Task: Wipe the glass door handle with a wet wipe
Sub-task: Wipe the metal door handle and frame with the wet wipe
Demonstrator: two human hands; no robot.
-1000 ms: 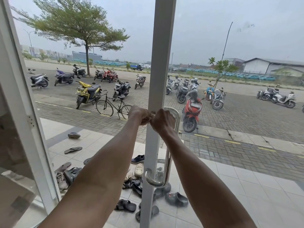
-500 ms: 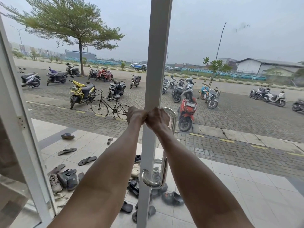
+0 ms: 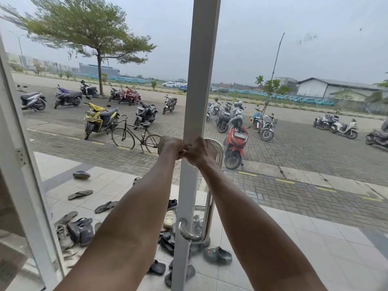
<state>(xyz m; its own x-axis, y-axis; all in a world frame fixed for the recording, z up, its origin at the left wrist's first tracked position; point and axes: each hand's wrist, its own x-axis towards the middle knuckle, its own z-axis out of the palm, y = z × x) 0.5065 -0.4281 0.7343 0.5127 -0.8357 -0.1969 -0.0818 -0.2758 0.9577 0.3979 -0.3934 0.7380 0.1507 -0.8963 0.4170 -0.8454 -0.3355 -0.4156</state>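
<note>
The steel door handle (image 3: 208, 203) runs down the white door frame (image 3: 202, 80), from a top bend beside my right hand to a bottom bend near the floor. My left hand (image 3: 170, 146) and my right hand (image 3: 202, 152) are both curled into fists. They meet knuckle to knuckle in front of the frame, at the handle's top end. A small dark bit shows between the fingers; I cannot tell what it is. No wet wipe is visible. The handle's upper mount is hidden behind my right hand.
Glass panes (image 3: 294, 185) stand on both sides of the frame, and a second white frame (image 3: 23, 175) slants at the left. Outside on the tiled floor lie several sandals and shoes (image 3: 80, 227). Beyond are a bicycle (image 3: 136, 137) and parked scooters (image 3: 236, 141).
Both fists stay pressed together at the top of the handle. Only the view has shifted slightly from side to side.
</note>
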